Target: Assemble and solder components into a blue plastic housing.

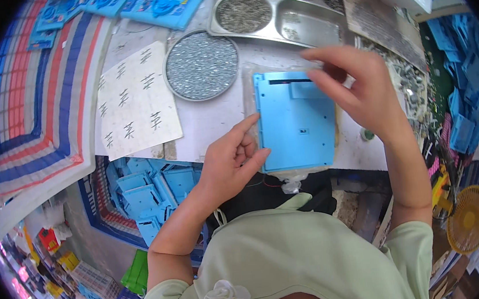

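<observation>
Blue rectangular plastic panel (289, 121) lies flat near the white tabletop's (201, 115) edge; my left hand (226, 159), thumb and forefinger spread, touches its left side; my blurred right hand (363, 85), fingertips parted, hovers by its upper right corner

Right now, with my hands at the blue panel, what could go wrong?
The panel might shift: your left hand is at its left edge only, while your right hand is over the upper right corner.

The panel lies close to the table's near edge, so a pull toward you could tip it off.

The open dish of small metal pieces sits just beyond your left hand; a knock might spill them.
</observation>
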Motion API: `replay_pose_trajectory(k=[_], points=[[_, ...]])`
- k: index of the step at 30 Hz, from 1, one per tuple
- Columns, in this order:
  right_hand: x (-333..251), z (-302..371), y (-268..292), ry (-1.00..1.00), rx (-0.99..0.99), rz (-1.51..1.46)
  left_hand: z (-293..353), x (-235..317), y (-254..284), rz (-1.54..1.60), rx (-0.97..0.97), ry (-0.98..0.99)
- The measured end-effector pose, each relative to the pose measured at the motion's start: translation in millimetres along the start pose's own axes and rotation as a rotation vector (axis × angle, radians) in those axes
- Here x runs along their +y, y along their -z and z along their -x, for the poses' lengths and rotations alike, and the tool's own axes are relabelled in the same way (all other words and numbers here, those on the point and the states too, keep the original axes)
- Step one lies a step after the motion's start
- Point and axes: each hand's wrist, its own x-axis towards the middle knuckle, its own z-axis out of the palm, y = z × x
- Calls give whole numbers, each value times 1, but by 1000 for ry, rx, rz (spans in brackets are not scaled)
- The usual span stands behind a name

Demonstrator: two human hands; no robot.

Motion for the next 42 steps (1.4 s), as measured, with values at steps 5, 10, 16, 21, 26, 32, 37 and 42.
replay_pose_trajectory(k=[5,10,16,21,26,32,37,42], points=[[-3,-102,-80,479,-183,420,-63,-15,49,-684,487,-368],[-2,-139,-122,559,-367,631,-86,-25,75,-872,328,-318],[-1,-143,-123,523,-250,545,-101,-24,73,-817,418,-357],[16,-100,-54,347,-103,130,-106,-29,76,-827,452,-335],[53,-37,2,-82,-177,-57,-111,-36,84,-888,441,-357],[54,-47,-5,-76,-218,-373,-116,-34,88,-820,472,-392],[58,-38,-3,-155,-299,-550,-94,-17,71,-507,430,-265],[18,-24,-14,115,-221,-319,-65,26,25,81,119,-175]])
